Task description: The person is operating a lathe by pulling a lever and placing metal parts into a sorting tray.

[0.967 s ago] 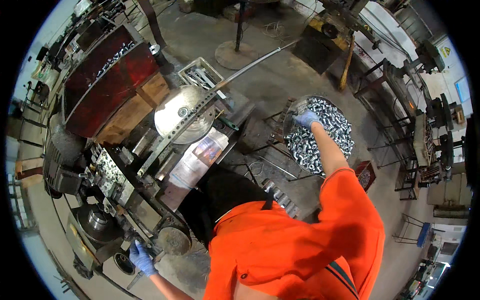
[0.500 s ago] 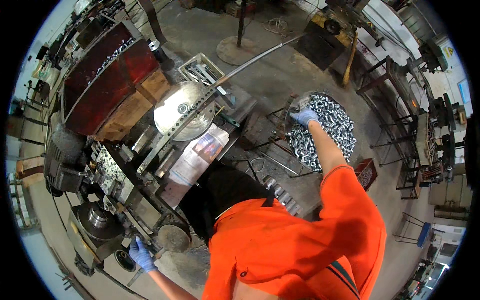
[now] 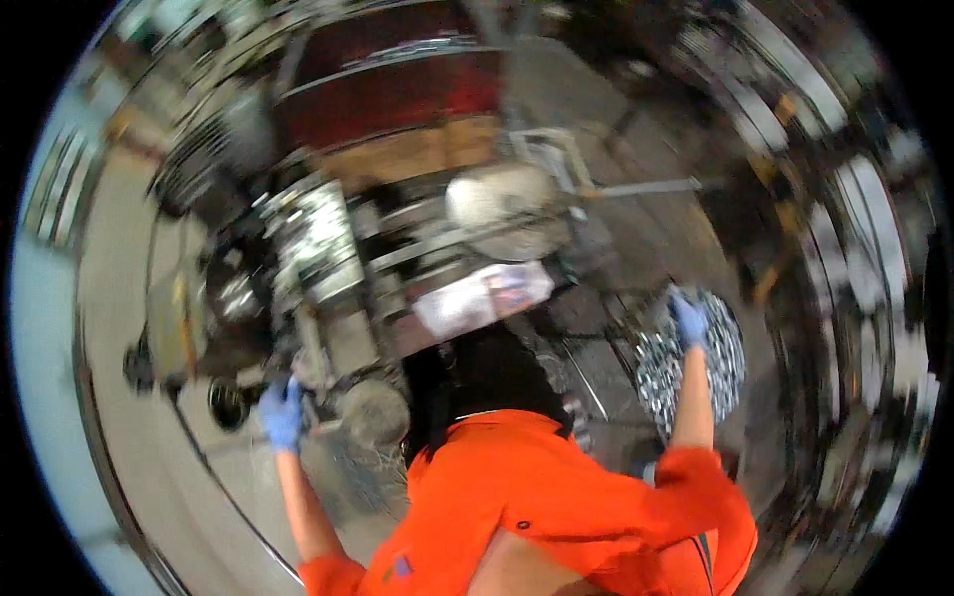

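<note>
My right hand [image 3: 688, 320], in a blue glove, is over the upper part of a round pan heaped with small shiny metal sleeve-like pieces [image 3: 711, 372]. Its fingers are smeared by motion, so anything in them cannot be made out. The blue-gloved left hand [image 3: 282, 415] is at the near left end of a greasy metal machine [image 3: 343, 338], between a dark handwheel [image 3: 229, 404] and a round metal disc [image 3: 376, 412]. Blur hides whether its fingers grip a part there.
A large shiny disc [image 3: 505, 209] and a printed paper sheet [image 3: 484, 298] are on the machine's bench. Behind stands a red bin [image 3: 397, 99] with metal pieces in it. A long bar [image 3: 636, 188] juts out to the right.
The whole view has swung round and blurred, shifting the machine rightward. My right hand is still over the pan, and the left is still beside the handwheel.
</note>
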### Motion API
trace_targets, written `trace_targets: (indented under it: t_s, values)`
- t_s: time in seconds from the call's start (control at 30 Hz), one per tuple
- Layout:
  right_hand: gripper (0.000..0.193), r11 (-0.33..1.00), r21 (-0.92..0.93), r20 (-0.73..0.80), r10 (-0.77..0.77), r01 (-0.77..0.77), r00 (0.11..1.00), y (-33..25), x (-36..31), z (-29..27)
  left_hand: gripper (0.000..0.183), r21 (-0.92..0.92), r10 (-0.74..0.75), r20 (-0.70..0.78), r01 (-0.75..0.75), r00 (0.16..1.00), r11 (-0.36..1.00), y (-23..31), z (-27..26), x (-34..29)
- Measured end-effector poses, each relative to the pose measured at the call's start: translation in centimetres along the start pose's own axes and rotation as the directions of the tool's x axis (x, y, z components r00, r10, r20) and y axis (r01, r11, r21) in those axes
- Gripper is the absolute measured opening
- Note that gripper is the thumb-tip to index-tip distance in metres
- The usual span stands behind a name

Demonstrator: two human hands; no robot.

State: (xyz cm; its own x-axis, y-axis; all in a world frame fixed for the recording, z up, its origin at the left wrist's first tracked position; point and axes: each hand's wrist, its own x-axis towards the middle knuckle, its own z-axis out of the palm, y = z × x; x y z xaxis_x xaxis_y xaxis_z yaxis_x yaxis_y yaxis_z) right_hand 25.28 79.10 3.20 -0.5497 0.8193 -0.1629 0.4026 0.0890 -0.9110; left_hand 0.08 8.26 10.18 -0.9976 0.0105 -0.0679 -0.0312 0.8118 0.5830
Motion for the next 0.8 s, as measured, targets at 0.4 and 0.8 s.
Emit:
trace_targets:
  t_s: [0.4, 0.8]
  values:
    - [0.021, 0.745, 0.239, 0.609, -0.615, 0.623, 0.501, -29.8, -11.6, 23.3, 0.027, 0.188, 0.236, -0.250, -0.192, 0.939, 0.963, 1.7, -8.9, -3.0]
    - [0.060, -0.212, 0.053, 0.975, -0.200, 0.976, -0.096, -41.0, -26.3, 46.9, 0.026, 0.329, -0.100, -0.546, 0.323, 0.832, 0.887, -11.9, -16.5, -18.3]
